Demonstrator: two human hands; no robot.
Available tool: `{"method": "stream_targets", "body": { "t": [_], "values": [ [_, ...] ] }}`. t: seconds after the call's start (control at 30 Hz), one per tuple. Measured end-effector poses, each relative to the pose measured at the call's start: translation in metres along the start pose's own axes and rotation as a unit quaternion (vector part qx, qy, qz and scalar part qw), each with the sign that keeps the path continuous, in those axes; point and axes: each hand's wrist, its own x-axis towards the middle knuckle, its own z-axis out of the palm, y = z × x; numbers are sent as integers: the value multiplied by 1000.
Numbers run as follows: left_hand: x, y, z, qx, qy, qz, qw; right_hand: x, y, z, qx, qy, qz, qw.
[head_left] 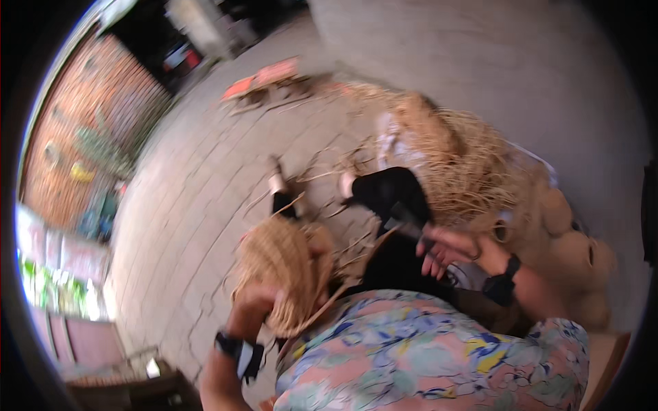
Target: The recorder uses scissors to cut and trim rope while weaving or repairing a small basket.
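Observation:
A tan woven straw basket (271, 257) rests tilted at my left thigh, loose strands sticking out from its edge. My left hand (264, 296) is closed on its near side, the thumb over the weave; some fingers are hidden by it. Off to the right of the basket, above my black-trousered leg, my right hand (447, 250) grips dark scissors (406, 219). The blades point away to the left and are smeared by motion, so how far apart they stand is unclear. One long straw strand (373, 253) runs between the basket and the blades, but contact cannot be made out.
A big heap of loose straw strands (473, 157) lies at the far right, with several finished-looking woven pieces (582, 257) stacked nearer. Scattered strands lie around my feet on the paved floor (185, 185). A low red-topped bench (267, 75) stands farther off, beyond it a brick wall (103, 89).

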Motion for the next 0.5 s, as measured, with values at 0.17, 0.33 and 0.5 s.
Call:
{"method": "stream_targets", "body": {
  "t": [0.17,0.33,0.5],
  "values": [
    [23,62,-10,40,-116,-3,992,70,-67,-16,112,184,-235,948],
    [25,65,1,19,-87,44,995,107,-128,-21,68,219,-278,933],
    [40,50,20,83,-105,0,991,84,-154,-51,44,249,-290,923]
  ]
}}
